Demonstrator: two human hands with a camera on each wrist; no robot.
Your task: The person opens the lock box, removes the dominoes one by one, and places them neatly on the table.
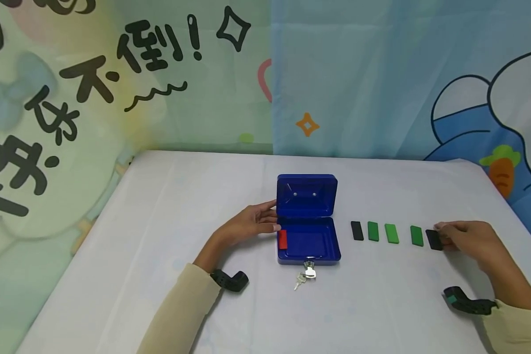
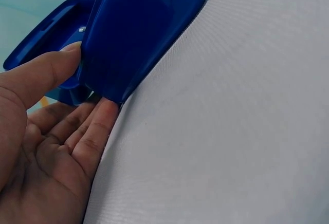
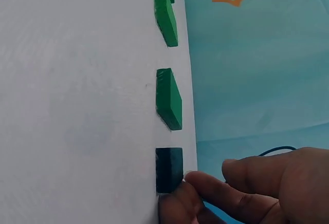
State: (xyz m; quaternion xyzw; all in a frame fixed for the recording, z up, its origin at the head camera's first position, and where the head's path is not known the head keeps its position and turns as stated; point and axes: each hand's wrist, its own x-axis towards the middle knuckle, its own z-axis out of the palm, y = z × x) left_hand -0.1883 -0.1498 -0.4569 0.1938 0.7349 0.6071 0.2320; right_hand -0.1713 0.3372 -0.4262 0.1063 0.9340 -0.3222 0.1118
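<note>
A blue metal cash box [image 1: 309, 262] stands with its lid [image 1: 307, 194] raised. Inside, along the left wall, lies a red block [image 1: 282, 239]. My left hand [image 1: 252, 223] rests against the box's left side, thumb at the rim; in the left wrist view the fingertips [image 2: 108, 112] touch the box's outer corner. On the cloth to the right, my right hand [image 1: 466, 238] is at a black block [image 1: 434, 240]. In the right wrist view an index fingertip touches the edge of that black block [image 3: 169, 170], and the thumb [image 3: 239, 170] stays apart from it.
Left of that block, three green blocks [image 1: 417, 236] and another black block [image 1: 357, 230] lie in a row on the white tablecloth [image 1: 371, 305]. A silver lock [image 1: 309, 270] with keys [image 1: 300, 281] hangs at the box's front. Printed curtains [image 1: 358, 88] stand behind the table.
</note>
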